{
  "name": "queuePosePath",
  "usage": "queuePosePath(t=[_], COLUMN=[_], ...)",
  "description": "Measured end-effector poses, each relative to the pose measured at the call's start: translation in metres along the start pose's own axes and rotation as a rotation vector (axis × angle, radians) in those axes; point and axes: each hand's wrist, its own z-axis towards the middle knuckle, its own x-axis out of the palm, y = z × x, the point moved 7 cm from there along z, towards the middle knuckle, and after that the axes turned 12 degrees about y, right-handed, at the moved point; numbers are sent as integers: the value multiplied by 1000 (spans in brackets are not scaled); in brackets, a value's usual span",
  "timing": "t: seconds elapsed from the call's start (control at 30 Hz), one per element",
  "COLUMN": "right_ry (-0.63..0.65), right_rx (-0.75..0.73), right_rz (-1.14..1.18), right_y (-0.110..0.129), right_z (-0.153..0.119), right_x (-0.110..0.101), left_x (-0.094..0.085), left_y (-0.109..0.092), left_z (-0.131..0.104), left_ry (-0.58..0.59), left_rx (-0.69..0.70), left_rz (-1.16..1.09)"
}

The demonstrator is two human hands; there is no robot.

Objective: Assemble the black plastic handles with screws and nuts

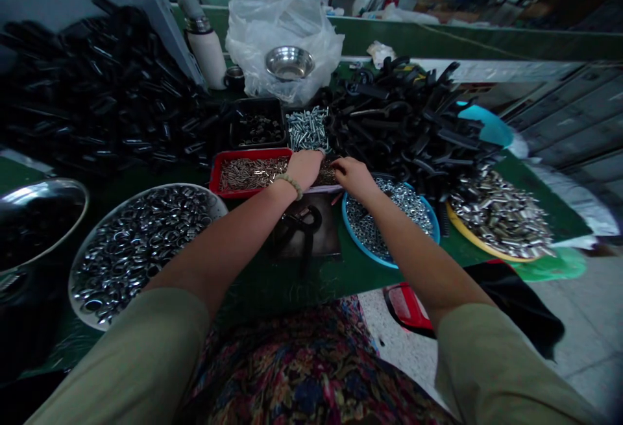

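Note:
My left hand point(305, 169), with a beaded bracelet on the wrist, reaches over the right end of a red tray point(213, 182) of small pins point(241, 174). Its fingers curl down out of sight, so their hold is hidden. Close beside it, my right hand point(355, 177) has bent fingers drawn together above a container of small brownish parts point(328, 174); anything in the fingertips is too small to name. Just behind my left hand lies a heap of silvery screws point(307, 128). A black hooked part point(306, 220) rests on a flat plate point(328, 243) below my hands.
A white basin point(76, 276) of shiny metal rings stands left, a blue basin point(346, 230) of small metal parts right. Farther right is a yellow basin point(467, 243) of metal sleeves. Black parts point(97, 87) pile up at left; black handles point(399, 113) heap at back right.

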Motion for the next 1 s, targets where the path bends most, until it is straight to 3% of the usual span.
queuePosePath(t=[0.07,0.17,0.27,0.37,0.47,0.6,0.8,1.0], right_ry=[-9,-4,86,143,147,141,125,136], right_rx=[6,2,-35,-43,18,57,30,-1], right_rz=[63,264,460,544,584,546,444,414], right_y=[1,9,28,43,45,44,48,49], right_z=[-5,-22,-45,-59,-61,-59,-58,-58], right_x=[-3,-1,15,34,45,45,44,47], left_x=[-7,-13,2,25,36,39,40,45], left_y=[2,10,21,29,30,20,4,-4], left_z=[-13,-55,-105,-140,-153,-153,-154,-158], left_ry=[-45,-129,-91,-29,-50,-36,-59,20], left_rx=[50,136,84,-11,-58,2,62,76], left_rz=[-173,-595,-825,-867,-808,-614,-214,27])
